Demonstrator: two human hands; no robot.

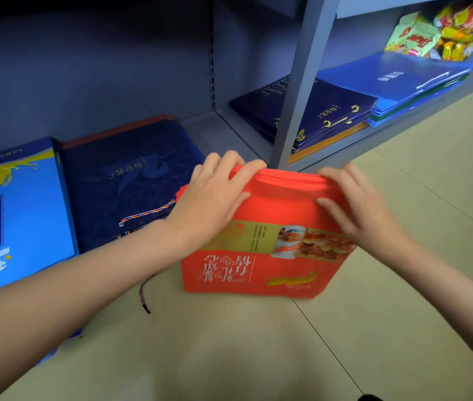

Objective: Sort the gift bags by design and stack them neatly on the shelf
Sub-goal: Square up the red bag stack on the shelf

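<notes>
I have a stack of red gift bags [261, 256] standing on edge on the tiled floor [258, 351], just in front of the grey shelf post [299, 91]. My left hand [212, 198] grips the stack's upper left corner, fingers curled over the top edge and thumb lying across the red front face. My right hand [354, 204] holds the upper right corner the same way, fingers wrapped over the far edge and thumb pressed on the front. The bags carry a gold band with a food photograph and white lettering below it. On the bottom shelf [200, 123] to the left lies a flat pile of dark navy bags [131, 180] with a multicoloured twisted cord handle [148, 212], and beside it, further left, a pile of bright blue bags [21, 215] with a yellow splash print. Right of the post, in the next bay, sits a pile of navy bags with gold lettering [316, 111], and just beside that a pile of plain blue bags [403, 79]. Behind those are colourful snack packets [437, 33].
</notes>
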